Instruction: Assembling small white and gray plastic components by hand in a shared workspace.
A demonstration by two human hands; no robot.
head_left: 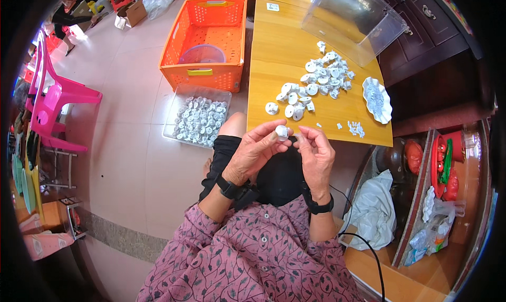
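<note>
Hands raised together over the lap, at the near edge of the counter [274,54].

Small white round plastic part [282,132] is pinched in the fingertips of the left hand [253,152]; the right hand [316,154] is held just beside it, fingers curled, and whether it grips anything cannot be told. A loose pile of white parts [316,83] is spread across the counter, with bare wood left toward the near edge. A white scalloped dish [377,99] is set at the right edge. On the floor, a clear tray [197,117] is filled with white parts, beside an orange basket [205,41] with a purple bowl [203,54] inside.
</note>
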